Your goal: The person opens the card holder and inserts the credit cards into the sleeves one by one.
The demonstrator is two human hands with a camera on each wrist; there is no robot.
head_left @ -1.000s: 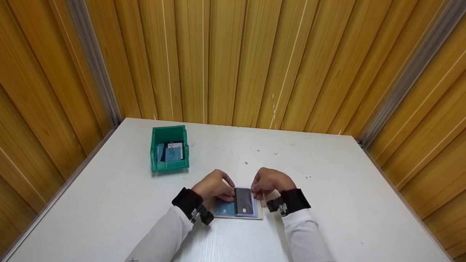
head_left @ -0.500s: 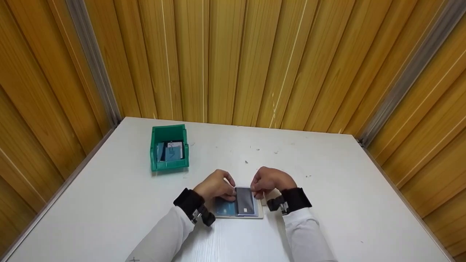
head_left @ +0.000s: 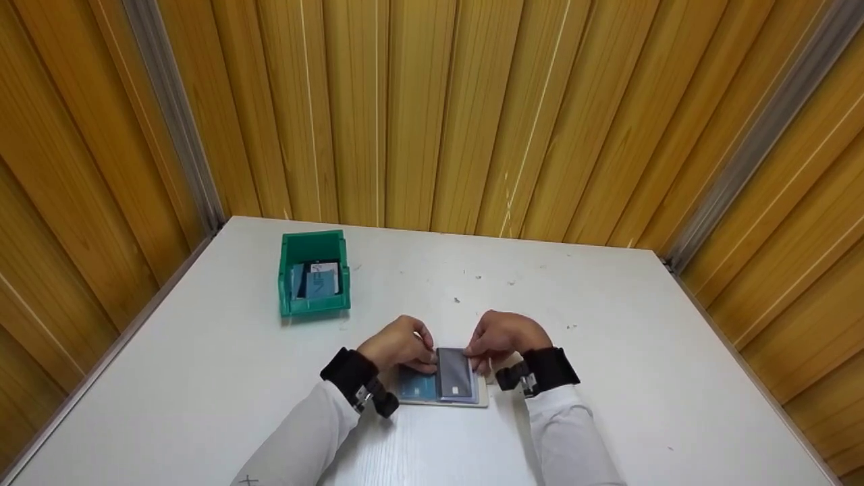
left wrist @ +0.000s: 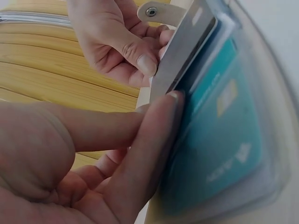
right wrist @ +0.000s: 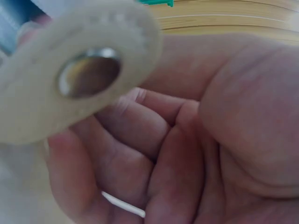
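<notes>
A cream card holder (head_left: 482,398) lies spread on the table with clear plastic sleeves. A teal bank card (left wrist: 210,140) shows in its left sleeve. On the right side is a dark grey bank card (head_left: 453,372) with a chip near its lower end. My left hand (head_left: 403,345) pinches the sleeve edge beside the grey card between thumb and finger. From the other side, my right hand (head_left: 503,335) pinches the grey card at its upper right, its other fingers curled beneath. The holder's snap strap (right wrist: 28,102) crosses in front of the right fingers. Whether the grey card is wholly inside its sleeve is unclear.
A green bin (head_left: 315,308) with several cards (head_left: 320,283) stands at the back left of the white table (head_left: 607,324). Wood-look panels (head_left: 418,115) rise behind the table's far edge. Small dark marks dot the tabletop beyond the hands.
Both hands stay at the card holder with only tiny finger shifts. The grey card and the holder keep nearly the same place.
</notes>
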